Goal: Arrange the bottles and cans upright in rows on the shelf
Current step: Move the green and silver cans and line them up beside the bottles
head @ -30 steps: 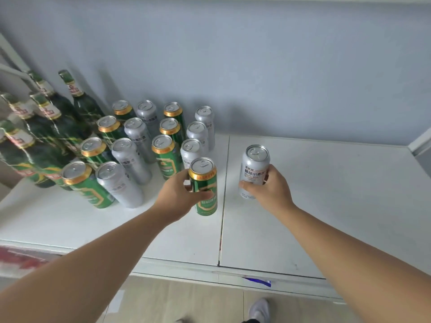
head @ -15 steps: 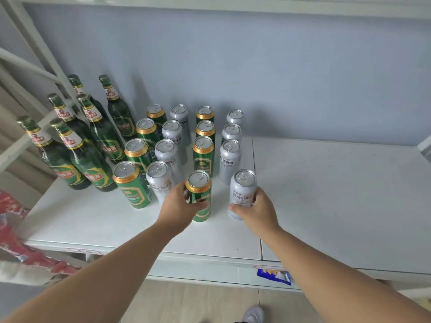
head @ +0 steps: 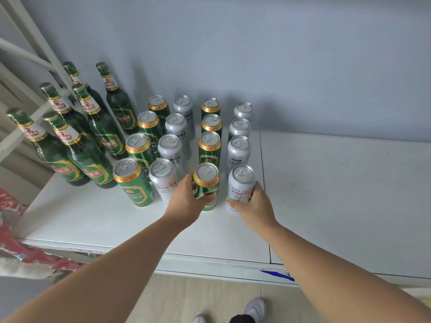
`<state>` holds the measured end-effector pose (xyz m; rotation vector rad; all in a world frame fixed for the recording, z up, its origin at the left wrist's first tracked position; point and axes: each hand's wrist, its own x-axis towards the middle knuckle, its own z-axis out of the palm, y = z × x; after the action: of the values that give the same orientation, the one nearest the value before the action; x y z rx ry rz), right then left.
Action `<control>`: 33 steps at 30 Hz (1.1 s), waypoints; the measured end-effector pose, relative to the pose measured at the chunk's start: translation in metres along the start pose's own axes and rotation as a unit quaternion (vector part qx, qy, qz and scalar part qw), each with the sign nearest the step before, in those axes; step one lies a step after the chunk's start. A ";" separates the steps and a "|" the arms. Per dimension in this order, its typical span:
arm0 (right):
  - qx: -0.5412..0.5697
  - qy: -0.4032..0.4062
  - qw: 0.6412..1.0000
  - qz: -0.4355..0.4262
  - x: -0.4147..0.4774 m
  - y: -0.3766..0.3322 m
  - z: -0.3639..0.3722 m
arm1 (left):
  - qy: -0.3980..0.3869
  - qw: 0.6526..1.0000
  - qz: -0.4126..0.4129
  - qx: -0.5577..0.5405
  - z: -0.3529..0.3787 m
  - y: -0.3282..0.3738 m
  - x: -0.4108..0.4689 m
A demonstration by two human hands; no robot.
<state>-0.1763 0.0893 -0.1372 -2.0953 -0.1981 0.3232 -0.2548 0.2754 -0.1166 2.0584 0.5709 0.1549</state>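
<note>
Green and silver cans stand upright in alternating rows on the white shelf (head: 338,194), running front to back. My left hand (head: 186,203) grips the green can (head: 207,180) at the front of the third row. To its right, my right hand (head: 254,206) grips the silver can (head: 241,184) at the front of the fourth row. Both cans stand on the shelf. Several green glass bottles (head: 77,150) stand upright in rows at the left.
A blue-grey wall (head: 279,66) closes the back of the shelf. White frame bars (head: 25,57) run at the far left. A red and white bag (head: 14,229) lies at the left front edge. The shelf's right half is bare. My shoes (head: 256,308) show below.
Both hands have moved their cans back and left, into line with the front of the third and fourth rows. The camera has shifted, bringing more of the bottles into view.
</note>
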 end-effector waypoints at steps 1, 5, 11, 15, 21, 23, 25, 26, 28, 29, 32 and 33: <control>-0.002 -0.001 1.000 -0.002 0.001 0.000 0.000 | 0.000 1.000 0.006 0.002 0.000 0.000 0.001; -0.010 -0.007 1.000 -0.006 0.002 0.000 0.000 | 0.003 1.000 0.021 0.017 0.003 -0.005 0.003; 0.011 0.001 1.000 0.003 0.000 0.003 0.004 | -0.003 1.000 0.020 0.013 0.005 -0.008 0.003; 0.013 -0.006 1.000 0.010 0.000 0.003 0.004 | -0.018 1.000 0.003 -0.008 0.004 -0.008 0.002; -0.002 -0.016 1.000 0.014 0.001 0.003 0.002 | -0.015 1.000 -0.015 -0.012 0.004 -0.005 0.000; -0.008 -0.016 1.000 0.016 0.001 0.003 0.002 | -0.015 1.000 -0.023 -0.009 0.004 -0.005 0.000; -0.012 -0.015 1.000 0.022 0.002 0.004 0.004 | -0.016 0.999 -0.039 -0.013 0.003 0.001 0.000; -0.011 -0.014 0.999 0.027 0.003 0.005 0.004 | -0.016 0.999 -0.049 -0.014 0.002 0.005 0.000; -0.005 -0.022 0.999 0.046 0.004 0.006 0.005 | -0.017 0.998 -0.065 -0.004 0.000 0.014 0.001; -0.007 -0.033 0.998 0.052 0.003 0.007 0.004 | -0.018 0.998 -0.067 0.002 -0.002 0.019 0.000; -0.046 -0.062 0.996 0.053 0.003 0.016 -0.003 | -0.012 0.999 -0.048 -0.004 -0.008 0.029 -0.002; -0.061 -0.051 0.996 0.048 0.005 0.020 -0.008 | -0.005 0.999 -0.036 -0.006 -0.012 0.034 -0.003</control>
<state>-0.1691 0.0736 -0.1506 -2.2146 -0.1805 0.4875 -0.2503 0.2684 -0.0814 2.0232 0.6354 0.1043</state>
